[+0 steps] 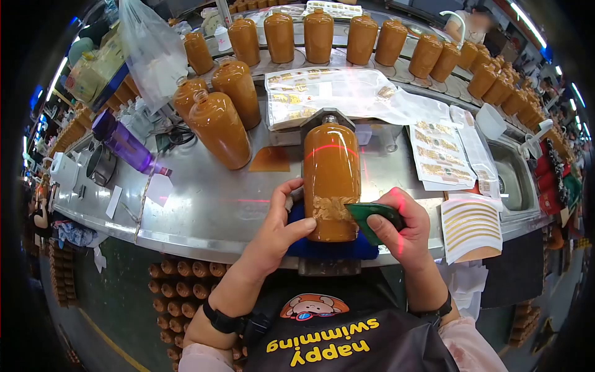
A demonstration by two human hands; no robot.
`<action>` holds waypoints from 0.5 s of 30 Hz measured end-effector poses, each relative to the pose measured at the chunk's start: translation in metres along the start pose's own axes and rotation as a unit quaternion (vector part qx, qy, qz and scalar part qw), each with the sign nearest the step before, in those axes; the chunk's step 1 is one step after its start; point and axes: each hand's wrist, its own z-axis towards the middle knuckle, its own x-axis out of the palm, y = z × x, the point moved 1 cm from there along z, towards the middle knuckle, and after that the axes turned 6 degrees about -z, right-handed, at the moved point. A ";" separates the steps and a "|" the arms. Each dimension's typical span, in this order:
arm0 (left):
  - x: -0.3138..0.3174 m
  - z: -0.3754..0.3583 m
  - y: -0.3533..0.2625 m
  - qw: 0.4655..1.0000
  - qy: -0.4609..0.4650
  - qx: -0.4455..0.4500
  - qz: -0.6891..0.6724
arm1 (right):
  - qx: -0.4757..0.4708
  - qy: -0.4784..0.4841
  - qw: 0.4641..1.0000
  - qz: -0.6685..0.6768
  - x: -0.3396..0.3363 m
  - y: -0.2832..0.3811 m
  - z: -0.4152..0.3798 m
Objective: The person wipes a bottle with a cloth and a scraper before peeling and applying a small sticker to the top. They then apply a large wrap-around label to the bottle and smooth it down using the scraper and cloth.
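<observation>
A glossy brown bottle (331,167) lies on a stand in front of me, its neck pointing away. Red laser lines cross it, and a gold decal (331,209) sits near its base. My left hand (282,226) rests at the bottle's left side, thumb on the lower part and fingers apart, with some fingertips hidden behind the bottle. In my right hand (403,226) is a green scraper (375,220), pinched between thumb and fingers, its edge touching the right end of the decal. Under the bottle is a blue cloth (369,250).
Three brown bottles (220,130) stand at the left, near a purple bottle (124,142). Decal sheets (440,152) and curved gold strips (472,226) lie at the right beside a sink (511,180). More bottles (318,37) line the conveyor behind. A person (474,25) is at the back right.
</observation>
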 end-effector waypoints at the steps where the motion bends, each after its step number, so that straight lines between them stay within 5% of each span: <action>1: -0.001 0.000 0.000 1.000 0.001 -0.001 0.001 | -0.003 -0.001 1.000 -0.002 -0.001 0.000 0.000; 15: 0.002 0.000 0.006 0.999 -0.035 0.025 -0.006 | 0.007 0.001 1.000 0.004 0.001 0.001 -0.002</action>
